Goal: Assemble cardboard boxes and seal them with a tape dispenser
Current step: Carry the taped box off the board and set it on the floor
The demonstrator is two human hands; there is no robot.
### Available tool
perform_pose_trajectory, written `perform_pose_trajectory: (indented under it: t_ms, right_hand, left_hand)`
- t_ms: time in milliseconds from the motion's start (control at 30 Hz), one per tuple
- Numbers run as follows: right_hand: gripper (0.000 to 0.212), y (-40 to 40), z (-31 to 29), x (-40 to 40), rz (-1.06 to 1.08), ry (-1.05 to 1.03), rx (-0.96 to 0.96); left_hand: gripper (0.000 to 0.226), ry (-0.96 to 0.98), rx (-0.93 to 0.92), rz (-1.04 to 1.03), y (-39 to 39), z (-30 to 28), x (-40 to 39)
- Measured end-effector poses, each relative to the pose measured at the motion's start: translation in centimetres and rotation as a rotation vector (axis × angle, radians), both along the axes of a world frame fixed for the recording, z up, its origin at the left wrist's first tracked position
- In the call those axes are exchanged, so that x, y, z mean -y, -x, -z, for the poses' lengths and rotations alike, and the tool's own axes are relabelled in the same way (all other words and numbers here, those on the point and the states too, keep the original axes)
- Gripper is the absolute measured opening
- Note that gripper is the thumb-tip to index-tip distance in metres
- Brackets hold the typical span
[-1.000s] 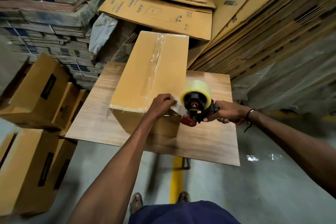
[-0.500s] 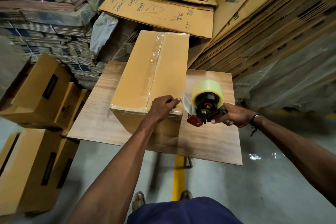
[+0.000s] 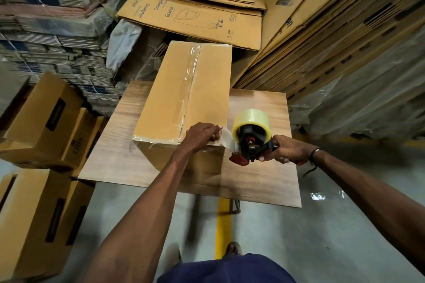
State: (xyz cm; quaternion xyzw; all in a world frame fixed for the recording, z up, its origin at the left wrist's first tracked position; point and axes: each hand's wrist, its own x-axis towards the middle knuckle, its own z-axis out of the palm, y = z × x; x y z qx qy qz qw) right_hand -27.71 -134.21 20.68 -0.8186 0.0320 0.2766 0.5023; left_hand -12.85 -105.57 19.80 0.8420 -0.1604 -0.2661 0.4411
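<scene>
box: long cardboard box [image 3: 184,96] lies on the wooden table [image 3: 259,174], its far end past the table's far edge; clear tape runs along the top seam.
left hand: your left hand [image 3: 202,136] sits on the box's near right corner, fingers curled, pinching the loose tape strip [image 3: 227,139] against the box edge.
right hand: your right hand [image 3: 286,148] is clamped round the handle of the tape dispenser [image 3: 251,142], just right of the box's near end, above the table.
tape: strip stretches from the dispenser to the box corner.
roll: clear roll sits on top of the dispenser.
other boxes: made-up boxes [image 3: 43,122] stacked on the floor left of the box.
flat stock: flattened cartons [image 3: 193,18] stacked beyond the box's far end.
</scene>
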Motion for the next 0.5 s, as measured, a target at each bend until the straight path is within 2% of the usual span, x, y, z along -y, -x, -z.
perform_pose_trajectory:
  t_ms: [100,200,300,367,400,433,500]
  right_hand:
    - [0.014,-0.6,-0.6,-0.7,0.016,0.009,-0.027]
    - [0.011,-1.5,-1.5,-1.0,0.045,0.059,-0.067]
    - [0.034,-2.3,-2.3,-1.3,0.054,0.135,-0.085]
    - [0.019,-2.6,-2.6,-1.6,0.053,0.190,-0.096]
    - [0.013,-2.8,-2.7,-1.8,0.049,0.208,-0.095]
    - [0.013,-3.0,-2.8,-1.9,0.048,0.221,-0.101]
    - [0.014,-3.2,-2.8,-2.1,0.037,0.214,-0.148]
  left_hand:
    - [0.052,-0.002,0.016,0.008,0.4,0.4,0.4]
    - [0.047,0.047,-0.022,-0.028,0.4,0.3,0.4]
    - [0.039,0.131,-0.127,-0.051,0.7,-0.9,0.2]
    - [0.040,0.216,-0.249,-0.028,1.0,-1.5,0.3]
    - [0.050,0.231,-0.260,-0.008,1.1,-1.5,0.4]
    - [0.061,0.226,-0.225,-0.001,1.0,-1.4,0.5]
    - [0.070,0.210,-0.101,-0.004,1.0,-1.4,1.0]
